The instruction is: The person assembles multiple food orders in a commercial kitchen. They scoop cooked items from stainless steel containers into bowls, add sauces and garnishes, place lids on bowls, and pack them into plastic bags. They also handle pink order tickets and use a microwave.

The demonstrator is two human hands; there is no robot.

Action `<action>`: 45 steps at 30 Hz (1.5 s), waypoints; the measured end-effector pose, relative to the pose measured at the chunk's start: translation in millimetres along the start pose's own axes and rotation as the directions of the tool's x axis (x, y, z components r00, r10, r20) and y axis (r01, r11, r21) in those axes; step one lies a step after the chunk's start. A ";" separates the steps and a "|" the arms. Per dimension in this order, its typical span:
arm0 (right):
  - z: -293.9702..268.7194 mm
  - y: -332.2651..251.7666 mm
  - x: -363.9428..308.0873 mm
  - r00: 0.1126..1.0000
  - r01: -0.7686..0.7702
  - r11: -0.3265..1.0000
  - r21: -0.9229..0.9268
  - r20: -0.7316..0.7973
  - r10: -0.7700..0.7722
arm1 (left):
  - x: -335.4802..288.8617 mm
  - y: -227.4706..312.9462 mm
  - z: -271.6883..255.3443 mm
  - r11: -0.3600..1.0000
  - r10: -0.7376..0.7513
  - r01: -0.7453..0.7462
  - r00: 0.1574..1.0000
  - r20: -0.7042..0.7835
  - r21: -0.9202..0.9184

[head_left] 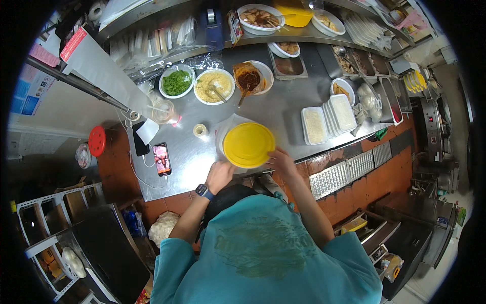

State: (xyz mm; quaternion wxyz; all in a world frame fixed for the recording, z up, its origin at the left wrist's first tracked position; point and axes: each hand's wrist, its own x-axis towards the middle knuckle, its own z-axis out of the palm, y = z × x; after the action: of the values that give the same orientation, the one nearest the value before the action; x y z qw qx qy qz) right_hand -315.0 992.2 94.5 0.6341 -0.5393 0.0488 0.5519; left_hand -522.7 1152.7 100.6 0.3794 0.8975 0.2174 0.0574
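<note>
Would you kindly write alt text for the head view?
The left hand and right hand of a person in teal are at the rim of a round yellow lid over a steel counter. Beyond are white bowls of greens, pale chopped food and dark sauce; a lit phone lies to the left, white boxes to the right.
</note>
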 end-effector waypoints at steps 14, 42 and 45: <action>39.9 -16.1 49.4 0.576 0.653 -0.361 -0.666 0.746 -0.334 | -49.9 -14.4 -54.4 0.958 -0.268 0.286 0.886 -0.378 -0.008; -135.3 -89.4 18.9 0.639 0.361 0.519 -0.775 -0.200 -0.743 | -11.9 53.3 -72.6 0.959 0.208 -0.156 0.955 -0.210 0.238; -80.3 -97.2 -44.2 0.852 0.477 0.839 -0.261 -0.096 -0.514 | -16.1 43.1 -66.1 0.944 0.203 -0.164 0.972 -0.115 0.285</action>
State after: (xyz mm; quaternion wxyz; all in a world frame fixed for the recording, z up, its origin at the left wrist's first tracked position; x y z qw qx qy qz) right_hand -216.1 922.9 151.6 0.6833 -0.6455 -0.1051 0.3247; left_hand -540.0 1162.4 178.7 0.2281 0.9512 0.1651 0.1259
